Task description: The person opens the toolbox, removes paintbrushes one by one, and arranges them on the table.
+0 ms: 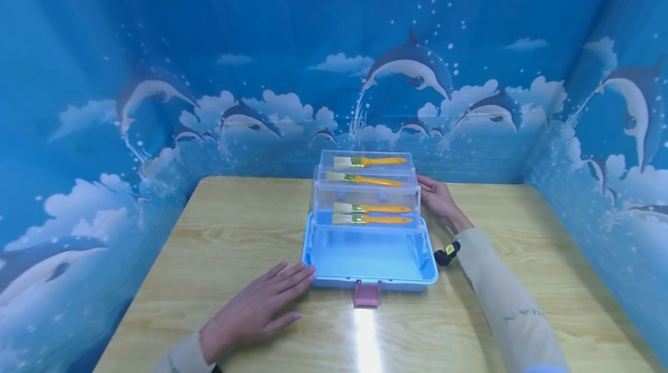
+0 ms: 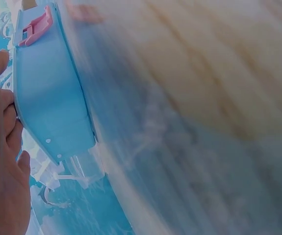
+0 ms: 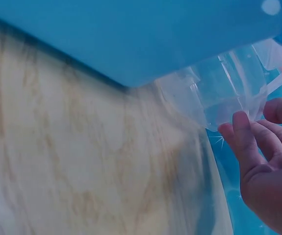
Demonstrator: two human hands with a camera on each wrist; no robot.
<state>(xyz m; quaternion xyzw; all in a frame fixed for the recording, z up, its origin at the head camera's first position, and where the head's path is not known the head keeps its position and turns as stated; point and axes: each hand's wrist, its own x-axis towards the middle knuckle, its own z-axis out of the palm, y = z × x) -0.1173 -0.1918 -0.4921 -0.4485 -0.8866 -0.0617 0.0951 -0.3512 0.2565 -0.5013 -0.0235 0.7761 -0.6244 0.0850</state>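
A blue toolbox (image 1: pixel 365 254) stands unfolded on the table, its clear tiered trays (image 1: pixel 367 196) raised behind the base. Several paintbrushes (image 1: pixel 383 161) with yellow handles and pale bristles lie in the trays. A pink latch (image 1: pixel 367 294) hangs down at the front. My left hand (image 1: pixel 261 303) lies flat, fingertips at the front left corner of the base. Beside the right end of the raised trays is my right hand (image 1: pixel 440 202). In the right wrist view its loosely bent fingers (image 3: pixel 246 142) are at the clear plastic edge (image 3: pixel 234 93); whether they grip it is unclear.
The box sits on a pale wood table (image 1: pixel 219 234). Blue curtains (image 1: pixel 292 31) printed with dolphins stand behind and on both sides. A small black object with a yellow-green face (image 1: pixel 450 249) is next to the right sleeve, beside the box's right edge.
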